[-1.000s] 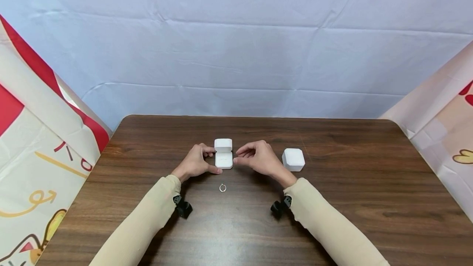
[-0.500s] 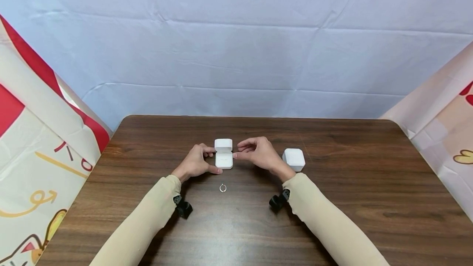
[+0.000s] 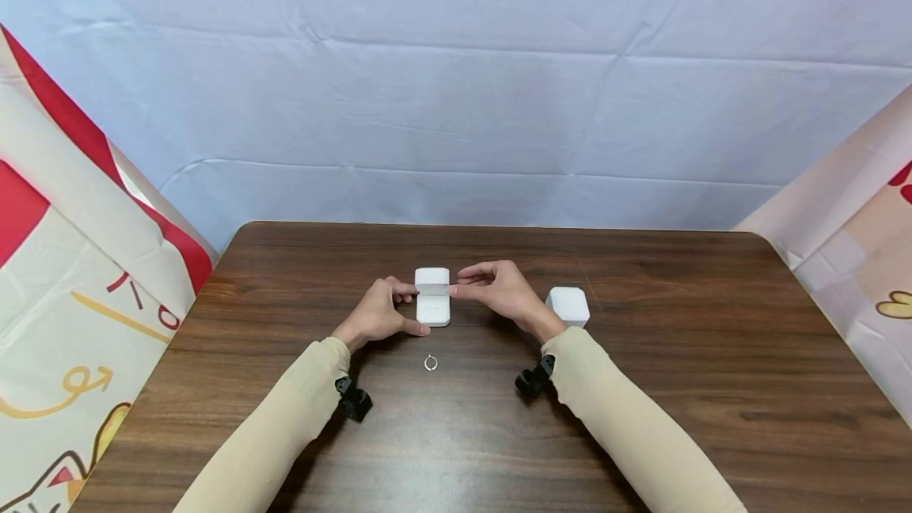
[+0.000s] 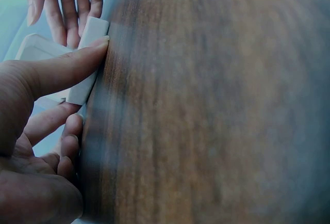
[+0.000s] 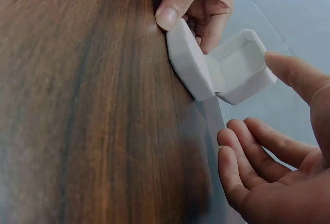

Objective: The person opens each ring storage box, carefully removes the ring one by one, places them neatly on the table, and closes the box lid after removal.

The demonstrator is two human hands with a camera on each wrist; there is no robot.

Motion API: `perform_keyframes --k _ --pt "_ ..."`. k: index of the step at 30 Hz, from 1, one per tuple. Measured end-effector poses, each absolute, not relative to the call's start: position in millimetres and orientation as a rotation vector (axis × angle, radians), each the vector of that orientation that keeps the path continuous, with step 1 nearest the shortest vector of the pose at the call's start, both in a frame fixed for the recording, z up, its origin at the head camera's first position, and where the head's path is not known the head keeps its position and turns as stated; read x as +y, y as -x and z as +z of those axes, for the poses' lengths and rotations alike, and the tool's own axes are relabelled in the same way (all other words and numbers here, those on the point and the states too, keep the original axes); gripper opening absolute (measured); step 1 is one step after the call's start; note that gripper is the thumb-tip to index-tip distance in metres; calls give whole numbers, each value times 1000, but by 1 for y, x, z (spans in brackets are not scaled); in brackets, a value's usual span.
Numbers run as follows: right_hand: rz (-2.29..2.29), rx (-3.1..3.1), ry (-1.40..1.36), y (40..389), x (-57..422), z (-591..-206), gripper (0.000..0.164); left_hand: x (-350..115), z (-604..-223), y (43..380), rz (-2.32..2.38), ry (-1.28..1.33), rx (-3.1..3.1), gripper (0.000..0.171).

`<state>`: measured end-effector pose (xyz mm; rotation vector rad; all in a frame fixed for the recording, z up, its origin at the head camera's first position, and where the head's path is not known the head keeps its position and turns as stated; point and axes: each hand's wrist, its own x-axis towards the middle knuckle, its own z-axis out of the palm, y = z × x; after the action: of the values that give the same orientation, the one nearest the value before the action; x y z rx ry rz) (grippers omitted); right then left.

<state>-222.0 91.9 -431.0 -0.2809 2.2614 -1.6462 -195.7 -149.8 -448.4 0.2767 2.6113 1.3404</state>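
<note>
A small white ring box (image 3: 432, 311) stands on the table with its lid raised at the far side. My left hand (image 3: 378, 311) grips the base from the left, thumb (image 4: 85, 61) along its front edge and a finger behind. At the right side is my right hand (image 3: 502, 291); its thumb (image 5: 291, 72) touches the rim of the lid (image 5: 240, 64) while the other fingers (image 5: 258, 152) are loosely bent, away from the box. A silver ring (image 3: 431, 362), with a row of small stones, lies on the wood in front of the box.
Another white box (image 3: 568, 305), lid down, stands right of the ring box, close behind my right wrist. The brown wooden table (image 3: 677, 370) ends at a pale cloth backdrop (image 3: 456, 125). Printed cloths (image 3: 85, 299) hang at both sides.
My right hand has shifted away from me along the box, its thumb passing from beside the base to the lid's edge. My left hand keeps its grip, and the ring has not moved.
</note>
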Motion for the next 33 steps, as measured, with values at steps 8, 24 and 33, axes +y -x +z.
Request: perform_keyframes --k 8,24,33 --pt "-1681 2216 249 226 87 -434 49 -150 -449 196 1333 -278 2617 62" --pt "-1663 2228 233 231 81 -435 47 -151 -450 196 1331 -290 2613 62" --pt "-1624 2259 234 231 76 -433 46 -150 -449 196 1330 -292 2609 62"
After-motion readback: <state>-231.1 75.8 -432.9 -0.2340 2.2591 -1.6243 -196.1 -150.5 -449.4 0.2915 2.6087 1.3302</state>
